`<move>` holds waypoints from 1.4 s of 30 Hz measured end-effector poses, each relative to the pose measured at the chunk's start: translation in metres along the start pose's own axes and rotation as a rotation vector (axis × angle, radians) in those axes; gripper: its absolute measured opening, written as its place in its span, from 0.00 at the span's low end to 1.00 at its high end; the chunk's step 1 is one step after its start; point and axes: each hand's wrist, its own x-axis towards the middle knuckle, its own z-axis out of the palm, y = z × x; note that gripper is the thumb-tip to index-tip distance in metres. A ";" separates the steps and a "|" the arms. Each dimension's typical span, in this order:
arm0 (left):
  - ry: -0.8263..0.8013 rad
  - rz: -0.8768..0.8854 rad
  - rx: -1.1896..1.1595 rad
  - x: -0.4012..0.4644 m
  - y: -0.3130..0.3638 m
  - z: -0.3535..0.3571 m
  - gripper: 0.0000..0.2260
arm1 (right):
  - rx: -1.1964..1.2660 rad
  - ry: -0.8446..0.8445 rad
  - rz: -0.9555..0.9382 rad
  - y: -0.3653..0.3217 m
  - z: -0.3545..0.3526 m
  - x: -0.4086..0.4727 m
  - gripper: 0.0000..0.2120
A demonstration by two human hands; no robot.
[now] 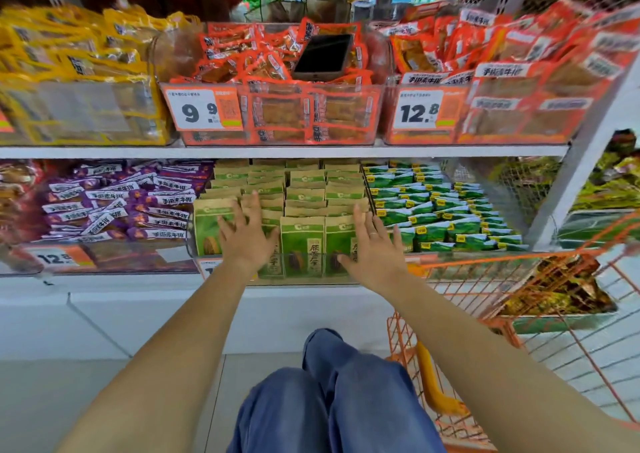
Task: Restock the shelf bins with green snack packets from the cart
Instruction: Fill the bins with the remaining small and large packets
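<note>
Green packets (303,241) stand upright in the lower bin (311,265); left hand (247,236) and right hand (372,248) rest on them, fingers spread, gripping nothing.

Left hand (246,234): arm stretched forward, palm down, fingers straight and spread.
Right hand (372,245): arm stretched forward, fingers straight, ring on one finger.

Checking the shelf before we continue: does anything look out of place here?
Yes. A dark smartphone lies tilted on the red snack packets in the upper middle bin, where it is not stock. The green packets below stand in tidy rows.
</note>
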 end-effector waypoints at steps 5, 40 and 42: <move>0.132 0.088 -0.216 -0.016 -0.012 0.000 0.36 | 0.150 0.178 -0.021 0.004 0.001 -0.011 0.40; 0.487 0.272 0.210 0.007 -0.062 0.035 0.18 | -0.242 0.060 -0.103 -0.017 0.018 0.034 0.18; 0.550 0.255 0.004 -0.008 -0.051 0.042 0.19 | -0.157 0.027 -0.125 -0.011 0.010 0.033 0.14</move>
